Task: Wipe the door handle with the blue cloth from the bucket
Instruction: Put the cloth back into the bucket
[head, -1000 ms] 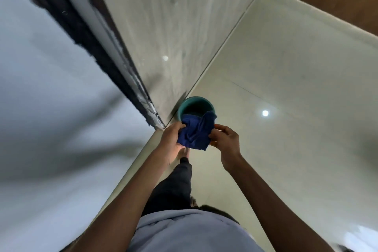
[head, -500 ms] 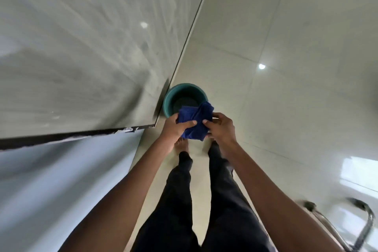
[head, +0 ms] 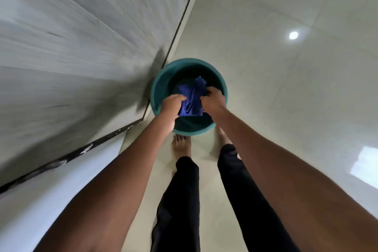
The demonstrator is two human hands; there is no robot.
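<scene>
Hands (head: 172, 104) (head: 212, 100) w/ cloth (head: 192, 98) betw. them, over bucket (head: 159, 88)

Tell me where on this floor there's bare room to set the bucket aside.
Bare tile lies right of the bucket, out toward the ceiling-light reflection. It is crowded left of it, where the wall is close, and just behind it, at the feet. Both hands hold the cloth over the bucket.
</scene>
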